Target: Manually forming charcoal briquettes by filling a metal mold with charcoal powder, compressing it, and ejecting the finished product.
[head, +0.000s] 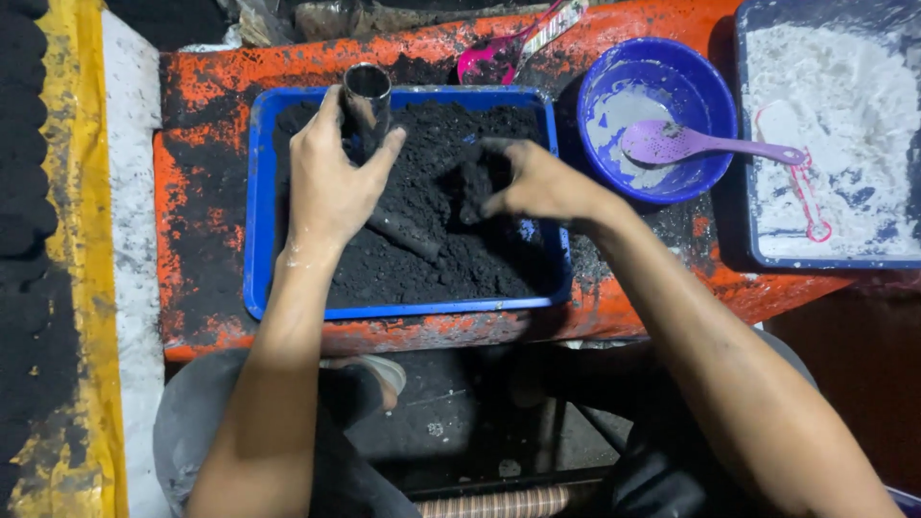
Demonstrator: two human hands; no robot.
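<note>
While hands (331,187) grip metal tube (366,105), gritty black powder (432,259)

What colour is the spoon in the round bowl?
Purple spoon, seen in the head view.

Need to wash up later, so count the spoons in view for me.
3. A purple spoon lies in the blue bowl, a pink spoon sits behind the blue tray, and a white-dusted pink one lies in the powder tray. Others may be buried.
</note>
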